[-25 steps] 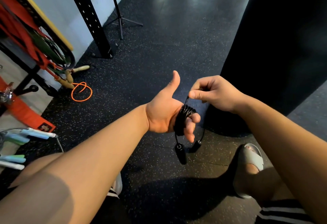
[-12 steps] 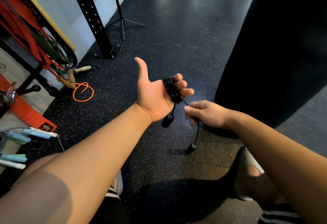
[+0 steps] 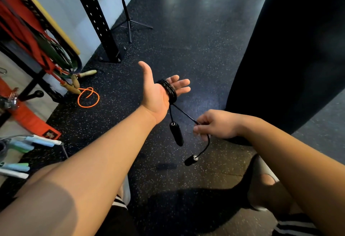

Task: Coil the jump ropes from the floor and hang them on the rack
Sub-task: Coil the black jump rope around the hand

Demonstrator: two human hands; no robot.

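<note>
I see my left hand [image 3: 155, 94] palm up, fingers straight, with the black jump rope [image 3: 169, 90] coiled around them. My right hand [image 3: 216, 124] pinches the rope's free strand nearby, lower right. One handle [image 3: 176, 133] dangles under the left wrist and a second handle [image 3: 190, 160] hangs below the right hand, over the speckled floor [image 3: 186, 39].
</note>
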